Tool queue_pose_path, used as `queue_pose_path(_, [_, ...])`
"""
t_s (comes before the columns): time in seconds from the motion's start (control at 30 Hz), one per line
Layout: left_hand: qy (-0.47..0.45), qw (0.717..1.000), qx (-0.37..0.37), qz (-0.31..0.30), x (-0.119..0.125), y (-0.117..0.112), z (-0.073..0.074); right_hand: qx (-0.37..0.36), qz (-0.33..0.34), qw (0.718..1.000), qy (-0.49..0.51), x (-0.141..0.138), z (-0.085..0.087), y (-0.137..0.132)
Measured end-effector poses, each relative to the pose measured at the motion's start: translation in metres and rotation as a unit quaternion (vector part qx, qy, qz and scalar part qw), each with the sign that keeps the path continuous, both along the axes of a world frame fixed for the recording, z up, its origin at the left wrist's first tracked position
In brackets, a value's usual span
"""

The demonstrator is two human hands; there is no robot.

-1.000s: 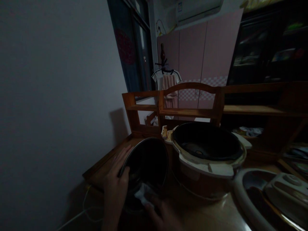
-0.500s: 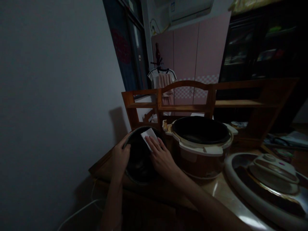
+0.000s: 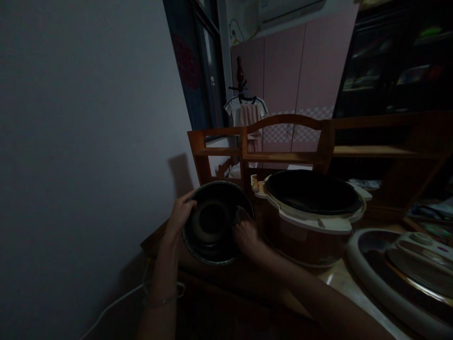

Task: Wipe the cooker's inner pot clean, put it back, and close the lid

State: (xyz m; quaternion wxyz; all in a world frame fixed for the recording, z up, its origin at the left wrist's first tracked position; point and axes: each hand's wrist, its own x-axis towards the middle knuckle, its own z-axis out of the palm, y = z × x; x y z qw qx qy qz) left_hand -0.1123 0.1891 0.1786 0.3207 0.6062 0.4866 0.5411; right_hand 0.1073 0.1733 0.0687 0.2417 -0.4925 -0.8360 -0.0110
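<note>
A round black inner pot (image 3: 212,218) is tilted toward me, its dark inside and paler ring at the bottom showing. My left hand (image 3: 180,215) is closed on the pot's left rim, thumb over the inner edge. Inside the pot, against the right wall, my right hand (image 3: 246,233) is curled round a folded cloth or tissue (image 3: 242,214); only a dim, shaded bit of it shows past the fingers. Just right of this hand stands the rice cooker body (image 3: 311,236), lidless, with a wide dark opening and a pale rim.
The cooker's large round lid (image 3: 414,264) lies at the right on the shiny tabletop (image 3: 336,285). Behind runs a wooden shelf frame (image 3: 286,157). A white wall (image 3: 106,118) bounds the left side, and a white cable (image 3: 116,307) hangs at lower left.
The pot has turned so more of its inside faces me. My right hand has gone from spread fingers on the white cloth to a curled grip at the right wall. The view has shifted left.
</note>
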Motion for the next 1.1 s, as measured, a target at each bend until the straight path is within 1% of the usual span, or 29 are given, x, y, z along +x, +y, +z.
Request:
queue_pose_path(0.07, [-0.007,1.000,-0.006,0.001,-0.002,0.008,0.002,0.000,-0.027,1.000,-0.008,-0.004,0.008,-0.008])
queue_pose_path(0.17, [-0.012,1.000,-0.007,0.010,-0.004,0.013,0.004,0.042,-0.046,0.998,0.014,-0.010,0.032,-0.012])
queue_pose_path(0.23, [-0.010,1.000,-0.022,0.015,-0.004,0.012,0.004,0.059,-0.015,0.998,0.021,-0.017,0.044,-0.008])
queue_pose_path(0.27, [-0.008,1.000,-0.022,0.014,-0.004,0.010,0.004,0.055,0.008,0.998,0.020,-0.022,0.047,-0.004])
queue_pose_path(0.33, [-0.005,1.000,-0.010,0.005,-0.003,0.004,0.003,0.028,0.045,0.999,0.010,-0.034,0.044,0.007])
queue_pose_path(0.4, [-0.002,1.000,0.008,-0.007,0.000,-0.003,0.001,-0.009,0.059,0.998,0.002,-0.047,0.034,0.019])
queue_pose_path(0.47, [0.013,1.000,0.017,-0.002,0.004,-0.010,0.001,-0.032,0.063,0.997,0.000,-0.059,0.025,0.029])
queue_pose_path(0.57, [0.045,0.998,0.039,0.016,0.010,-0.017,0.003,-0.022,0.083,0.996,0.000,-0.072,0.019,0.035])
queue_pose_path(0.7, [0.056,0.996,0.064,-0.007,0.016,-0.016,0.008,0.023,0.166,0.985,-0.031,-0.078,0.023,0.027])
queue_pose_path(0.8, [0.068,0.996,0.052,-0.015,0.014,-0.012,0.011,0.042,0.230,0.969,-0.077,-0.073,0.021,0.017])
queue_pose_path(0.9, [0.055,0.998,0.031,-0.029,0.010,-0.008,0.011,0.048,0.267,0.955,-0.121,-0.066,0.016,0.007])
queue_pose_path(0.93, [0.049,0.998,0.029,-0.036,0.009,-0.008,0.010,0.049,0.269,0.953,-0.129,-0.064,0.014,0.004])
queue_pose_path(1.0, [0.045,0.997,0.027,-0.050,0.010,-0.009,0.011,0.050,0.252,0.957,-0.131,-0.064,0.014,0.003])
queue_pose_path(1.1, [0.061,0.995,0.038,-0.067,0.018,-0.016,0.014,0.050,0.188,0.975,-0.109,-0.066,0.022,0.007])
